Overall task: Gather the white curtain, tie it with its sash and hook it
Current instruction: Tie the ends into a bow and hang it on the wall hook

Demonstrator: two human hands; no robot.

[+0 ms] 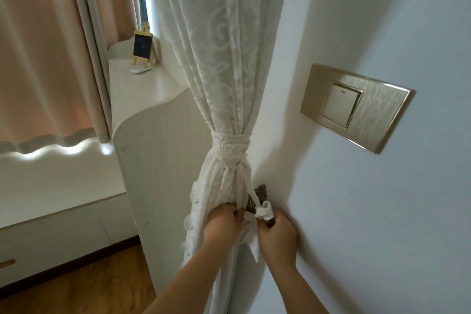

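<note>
White curtain [219, 64] is bundled and tied, hanging by the wall. Right hand [276, 234] pinches the sash [230, 146] end right at the hook [258, 196]; left hand [223, 222] clutches the bundle just beside.

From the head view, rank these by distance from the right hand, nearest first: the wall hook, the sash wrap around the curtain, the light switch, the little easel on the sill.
1. Wall hook: just above the right hand, against the wall.
2. Sash wrap: higher, up and left, around the white curtain.
3. Light switch: up and right on the wall.
4. Easel: far upper left, on the sill.
</note>
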